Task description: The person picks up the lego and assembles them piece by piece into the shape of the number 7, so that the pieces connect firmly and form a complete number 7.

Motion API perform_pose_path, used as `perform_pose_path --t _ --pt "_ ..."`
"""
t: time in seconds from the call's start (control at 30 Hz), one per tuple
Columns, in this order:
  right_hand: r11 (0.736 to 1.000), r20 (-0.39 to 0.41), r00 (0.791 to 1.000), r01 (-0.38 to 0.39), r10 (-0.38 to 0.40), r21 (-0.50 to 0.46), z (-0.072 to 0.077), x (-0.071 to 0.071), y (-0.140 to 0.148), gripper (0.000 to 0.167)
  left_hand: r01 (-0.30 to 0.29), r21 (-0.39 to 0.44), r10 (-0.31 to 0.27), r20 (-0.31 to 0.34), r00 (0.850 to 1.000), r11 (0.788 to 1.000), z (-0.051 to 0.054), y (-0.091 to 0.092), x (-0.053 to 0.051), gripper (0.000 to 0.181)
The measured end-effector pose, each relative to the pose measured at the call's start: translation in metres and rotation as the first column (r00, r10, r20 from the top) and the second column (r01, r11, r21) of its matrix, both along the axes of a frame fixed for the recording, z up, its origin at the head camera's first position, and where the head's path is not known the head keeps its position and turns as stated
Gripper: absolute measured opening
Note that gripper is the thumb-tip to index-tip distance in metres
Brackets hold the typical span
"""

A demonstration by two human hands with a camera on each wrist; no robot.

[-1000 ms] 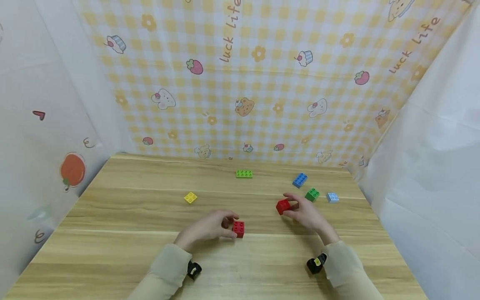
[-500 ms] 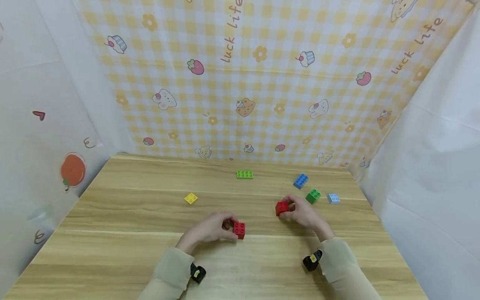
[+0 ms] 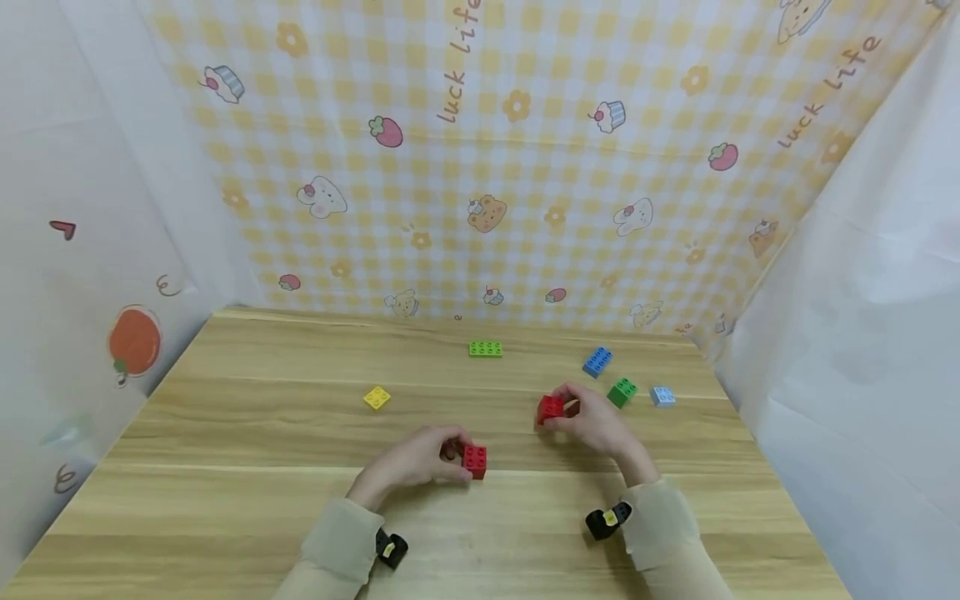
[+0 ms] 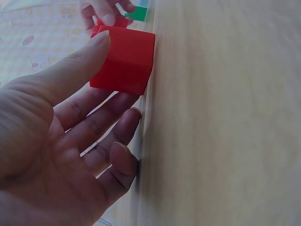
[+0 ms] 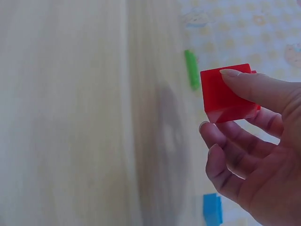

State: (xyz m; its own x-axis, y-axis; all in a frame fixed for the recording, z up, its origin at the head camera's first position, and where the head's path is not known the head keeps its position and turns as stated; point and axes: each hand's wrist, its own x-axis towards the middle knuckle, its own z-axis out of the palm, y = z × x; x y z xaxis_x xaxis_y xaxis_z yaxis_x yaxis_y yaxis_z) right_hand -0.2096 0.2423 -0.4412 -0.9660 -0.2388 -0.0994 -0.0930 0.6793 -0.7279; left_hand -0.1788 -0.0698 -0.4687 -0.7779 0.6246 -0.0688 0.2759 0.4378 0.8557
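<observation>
My left hand pinches a red two-by-two toy brick between thumb and fingers near the middle of the table, studs up in the head view. Close by in the left wrist view, the brick's smooth side faces the camera, and the ring and little fingers curl below it. Further right and a little farther back, my right hand grips a second red brick. In the right wrist view the thumb presses on one face of this red brick, which looks raised off the tabletop. The two red bricks are apart.
A yellow brick lies at the left on the wooden table. Lime green, blue, dark green and light blue bricks lie toward the back and right. A checked curtain hangs behind the table.
My right hand has moved left with its red brick, and that brick has turned slightly. The left hand and its brick stay almost in place. The head view has shifted a little.
</observation>
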Motion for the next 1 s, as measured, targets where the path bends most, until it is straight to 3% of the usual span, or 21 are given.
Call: perform_pose_path --t 0.4,0.8,1.0 --pt "0.995 -0.133 0.991 -0.027 0.013 -0.101 0.012 0.021 -0.028 0.035 0.001 -0.012 -0.001 -0.009 1.000 1.000 -0.002 0.000 0.001 0.040" --pt "0.983 -0.131 0.991 -0.057 0.034 -0.174 0.011 0.041 -0.053 0.035 0.001 -0.024 -0.002 -0.031 1.000 1.000 -0.002 0.000 -0.002 0.037" --pt "0.978 -0.155 0.984 -0.110 0.083 -0.176 0.009 0.045 -0.061 0.034 0.004 -0.015 -0.005 -0.027 1.000 1.000 0.001 0.000 0.000 0.036"
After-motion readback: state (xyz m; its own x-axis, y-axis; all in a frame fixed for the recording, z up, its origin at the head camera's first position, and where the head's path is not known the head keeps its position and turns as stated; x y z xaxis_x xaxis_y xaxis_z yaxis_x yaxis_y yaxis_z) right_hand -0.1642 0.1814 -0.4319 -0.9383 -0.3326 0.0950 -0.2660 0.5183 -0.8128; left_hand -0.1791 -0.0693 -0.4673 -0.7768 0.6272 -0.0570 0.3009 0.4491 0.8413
